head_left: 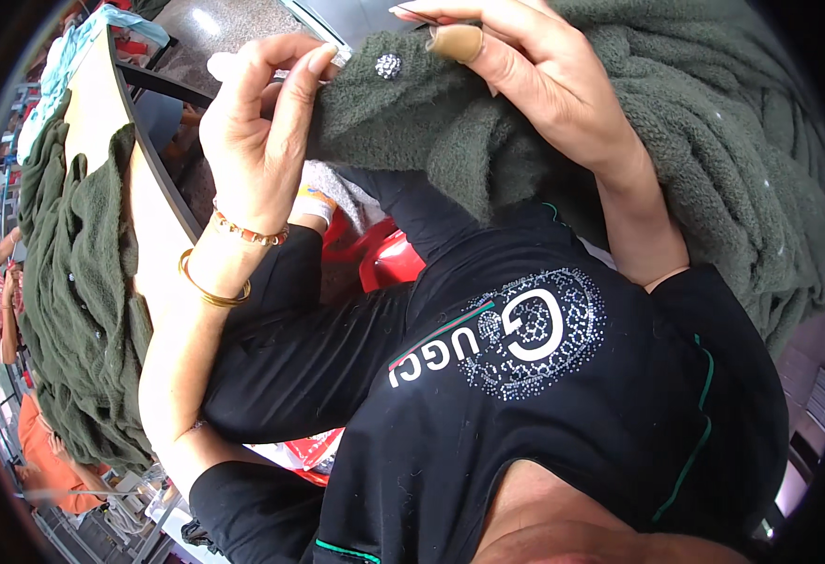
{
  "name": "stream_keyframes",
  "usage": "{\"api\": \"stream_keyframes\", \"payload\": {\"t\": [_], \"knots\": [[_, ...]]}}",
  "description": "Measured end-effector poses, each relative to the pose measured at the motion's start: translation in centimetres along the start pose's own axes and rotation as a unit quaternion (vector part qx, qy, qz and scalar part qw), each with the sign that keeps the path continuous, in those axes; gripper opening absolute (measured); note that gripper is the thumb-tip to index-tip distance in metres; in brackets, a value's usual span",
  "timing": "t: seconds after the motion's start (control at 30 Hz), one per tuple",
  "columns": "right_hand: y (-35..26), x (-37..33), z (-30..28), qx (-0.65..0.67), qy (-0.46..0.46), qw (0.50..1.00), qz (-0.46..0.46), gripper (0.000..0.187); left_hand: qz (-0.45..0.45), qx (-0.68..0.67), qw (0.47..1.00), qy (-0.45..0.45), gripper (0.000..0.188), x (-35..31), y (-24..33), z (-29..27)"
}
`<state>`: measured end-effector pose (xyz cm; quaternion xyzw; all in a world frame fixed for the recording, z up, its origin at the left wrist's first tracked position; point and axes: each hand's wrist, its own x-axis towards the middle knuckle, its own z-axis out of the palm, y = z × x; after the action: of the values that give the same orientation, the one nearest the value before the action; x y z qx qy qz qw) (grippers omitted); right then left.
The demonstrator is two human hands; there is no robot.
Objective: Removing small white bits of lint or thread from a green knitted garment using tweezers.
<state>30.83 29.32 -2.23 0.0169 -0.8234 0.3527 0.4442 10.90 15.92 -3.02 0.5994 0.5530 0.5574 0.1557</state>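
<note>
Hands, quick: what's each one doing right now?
Left hand: closed, fingertips pinched at the edge of the green knit.
Right hand: fingers bent, covered thumb by the knit; its exact grip can't be told.

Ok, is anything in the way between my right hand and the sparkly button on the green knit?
Nothing visible is. Between your right hand and the sparkly button lies only a stretch of the dark green knit; your left hand is on the button's other side.
</note>
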Motion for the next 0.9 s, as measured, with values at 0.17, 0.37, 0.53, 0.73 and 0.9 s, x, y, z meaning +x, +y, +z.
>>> {"api": "stream_keyframes", "payload": {"t": [0.17, 0.37, 0.53, 0.73, 0.9], "knots": [[0.2, 0.0, -0.2, -0.042, 0.000, 0.986, -0.159, 0.032, 0.081, 0.002, 0.997, 0.005, 0.009, 0.1, -0.5, 0.0], [-0.7, 0.7, -0.7, -0.109, -0.034, 0.980, -0.160, 0.026, 0.108, 0.087, 0.990, 0.015, 0.010, -0.2, -0.3, 0.0], [-4.2, 1.5, -1.1, -0.136, -0.115, 0.975, 0.130, 0.024, 0.093, 0.102, 0.990, 0.017, 0.012, -0.5, -0.5, -0.1], [-5.4, 2.2, -1.1, -0.149, -0.130, 0.971, 0.137, 0.021, 0.112, 0.135, 0.984, 0.007, 0.012, -0.5, 0.3, -0.3], [-5.7, 2.4, -1.2, -0.149, -0.147, 0.966, 0.152, 0.020, 0.155, 0.147, 0.977, 0.002, 0.012, -0.5, 0.2, -0.5]]}}
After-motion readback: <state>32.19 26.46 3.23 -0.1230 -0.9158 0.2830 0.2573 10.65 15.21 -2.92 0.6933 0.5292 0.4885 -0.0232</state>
